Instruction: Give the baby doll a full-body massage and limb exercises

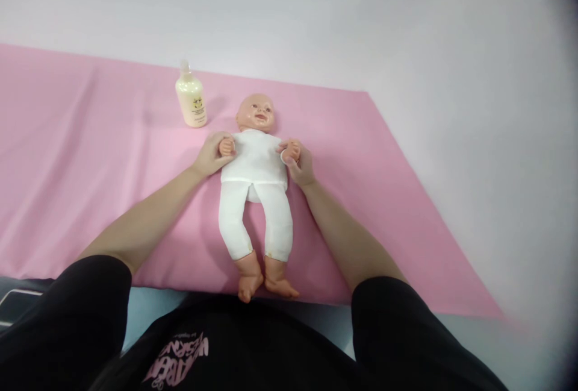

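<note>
A baby doll in a white top and white leggings lies on its back, head away from me, bare feet at the near edge of the pink cloth. My left hand is wrapped round the doll's arm on the left, whose small fist shows between my thumb and fingers. Round the doll's other arm, just below its fist, my right hand is closed. Both hands rest beside the doll's chest, and some of their fingers are hidden by its arms.
A pale yellow bottle with a clear top stands left of the doll's head. Pink cloth spreads under everything, with folds on the left. A dark, light-rimmed object lies at the lower left.
</note>
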`<state>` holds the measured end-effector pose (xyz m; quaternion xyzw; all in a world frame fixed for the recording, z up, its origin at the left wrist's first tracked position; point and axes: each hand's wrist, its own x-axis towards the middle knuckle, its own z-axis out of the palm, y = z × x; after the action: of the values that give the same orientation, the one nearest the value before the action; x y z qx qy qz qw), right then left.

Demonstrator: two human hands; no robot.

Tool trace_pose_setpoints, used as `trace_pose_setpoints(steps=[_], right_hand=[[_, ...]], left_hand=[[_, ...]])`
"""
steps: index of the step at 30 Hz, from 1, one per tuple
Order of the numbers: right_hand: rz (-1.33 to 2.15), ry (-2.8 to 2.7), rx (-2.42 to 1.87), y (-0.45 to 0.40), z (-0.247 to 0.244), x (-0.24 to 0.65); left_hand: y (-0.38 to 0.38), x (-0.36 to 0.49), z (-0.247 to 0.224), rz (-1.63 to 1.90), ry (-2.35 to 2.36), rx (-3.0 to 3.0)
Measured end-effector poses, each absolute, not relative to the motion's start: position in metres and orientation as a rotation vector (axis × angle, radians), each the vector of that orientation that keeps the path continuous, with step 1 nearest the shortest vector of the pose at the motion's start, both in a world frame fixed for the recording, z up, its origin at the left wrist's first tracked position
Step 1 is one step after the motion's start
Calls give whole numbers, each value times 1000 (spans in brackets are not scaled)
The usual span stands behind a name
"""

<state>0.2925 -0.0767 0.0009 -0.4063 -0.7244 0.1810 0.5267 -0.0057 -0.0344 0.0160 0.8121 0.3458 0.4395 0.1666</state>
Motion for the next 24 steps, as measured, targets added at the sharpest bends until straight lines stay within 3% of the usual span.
trace_pose_setpoints(steps=[24], right_hand=[[309, -1741, -1172, -60, -12, 295]], left_hand=[[-14, -9, -5, 1233, 1136, 2177]])
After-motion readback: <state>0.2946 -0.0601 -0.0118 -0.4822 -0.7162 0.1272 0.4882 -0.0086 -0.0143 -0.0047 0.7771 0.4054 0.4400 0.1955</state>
